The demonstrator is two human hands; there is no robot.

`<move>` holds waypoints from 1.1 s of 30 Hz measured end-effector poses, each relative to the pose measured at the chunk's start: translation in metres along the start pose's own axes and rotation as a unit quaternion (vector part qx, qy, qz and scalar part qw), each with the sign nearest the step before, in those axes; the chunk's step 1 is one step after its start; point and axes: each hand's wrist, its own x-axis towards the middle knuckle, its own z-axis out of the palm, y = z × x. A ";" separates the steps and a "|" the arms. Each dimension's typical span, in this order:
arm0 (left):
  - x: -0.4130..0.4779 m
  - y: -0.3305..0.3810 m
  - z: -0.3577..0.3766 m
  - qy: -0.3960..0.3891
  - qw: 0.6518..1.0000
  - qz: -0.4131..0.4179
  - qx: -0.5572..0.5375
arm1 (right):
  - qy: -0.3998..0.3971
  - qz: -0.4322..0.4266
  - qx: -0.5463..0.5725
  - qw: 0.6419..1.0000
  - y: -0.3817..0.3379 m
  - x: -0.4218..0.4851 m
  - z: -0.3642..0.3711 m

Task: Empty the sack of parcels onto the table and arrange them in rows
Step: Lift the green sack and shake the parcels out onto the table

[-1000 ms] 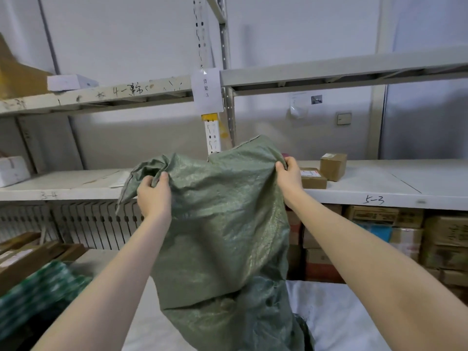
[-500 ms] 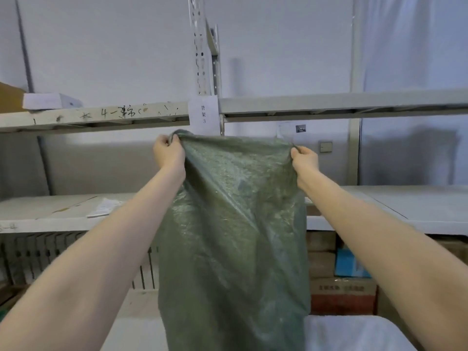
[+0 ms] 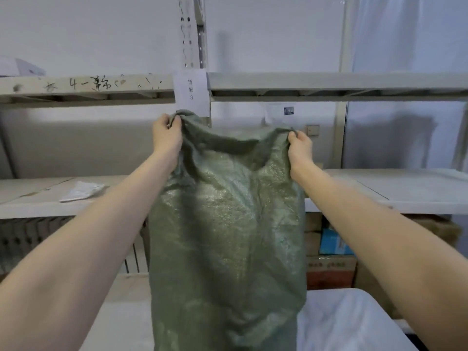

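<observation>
A large green woven plastic sack [image 3: 225, 224] is hanging in the middle of the view, held up at arm's length by both bare hands. The left hand [image 3: 167, 134] is clenching a bunched corner of the sack's upper edge, just below a white paper label [image 3: 191, 91] taped to the upright of a grey metal shelving rack [image 3: 329, 83]; the right hand [image 3: 300, 148] is gripping the opposite corner, slightly lower — so the top edge is sagging in a shallow curve between the two fists. The sack's body is drooping straight down between the forearms, its lower part running out of view at the near edge, in front of a white-covered table [image 3: 354, 323] showing at the near right. Stacked cardboard boxes [image 3: 329, 252] are sitting behind it on the far right, under the rack's lower shelf, and a crumpled white packet [image 3: 81, 191] is lying on that shelf at the far left.
</observation>
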 end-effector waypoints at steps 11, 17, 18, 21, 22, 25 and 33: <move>-0.070 0.022 0.004 -0.299 0.810 -0.003 0.505 | -0.137 -0.024 -0.056 0.989 -0.018 -0.056 0.025; -0.092 0.019 0.012 -0.129 0.886 0.080 0.437 | -0.184 -0.064 0.003 0.981 -0.019 -0.058 0.011; -0.095 0.017 0.011 -0.108 0.898 0.080 0.419 | -0.172 -0.069 -0.033 0.982 -0.014 -0.055 0.004; -0.094 0.013 0.008 -0.062 0.916 0.076 0.388 | -0.096 -0.058 -0.141 0.984 -0.005 -0.043 -0.015; -0.093 0.015 0.007 -0.066 0.925 0.066 0.368 | -0.122 -0.030 -0.140 0.982 -0.005 -0.038 -0.020; -0.091 0.025 0.007 -0.164 0.958 -0.019 0.236 | -0.293 0.067 -0.129 0.945 -0.011 -0.025 -0.025; -0.081 0.037 0.001 -0.187 0.968 -0.152 0.075 | -0.363 0.016 -0.332 0.870 -0.058 -0.029 -0.003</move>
